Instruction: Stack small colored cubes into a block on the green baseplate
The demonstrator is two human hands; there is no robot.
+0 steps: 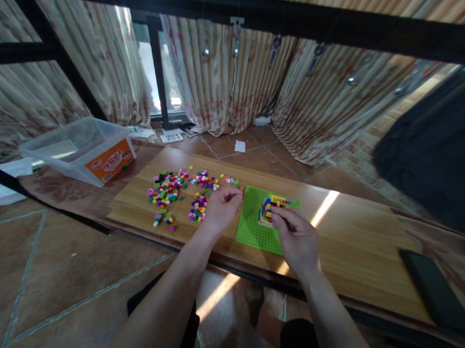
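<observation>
A green studded baseplate (251, 230) lies on the wooden board, bearing a small build of colourful toy bricks (266, 214) with blue, white, yellow and red parts. My right hand (297, 235) reaches over the plate's right side. Its thumb and forefinger are pinched on a toy brick at the build, and the hand covers part of the plate. Just left of the plate, my left hand (223, 208) hovers with thumb and fingers drawn together; what is between them, if anything, is too small to tell. Loose toy bricks (198, 206) lie beside it.
Further piles of mixed bricks (166, 188) spread over the board's left half. A clear plastic bin (71, 156) with an orange label stands at the far left. On the right end lies a dark flat object (437, 288). Black metal bars (287, 23) cross above, before striped curtains (228, 86).
</observation>
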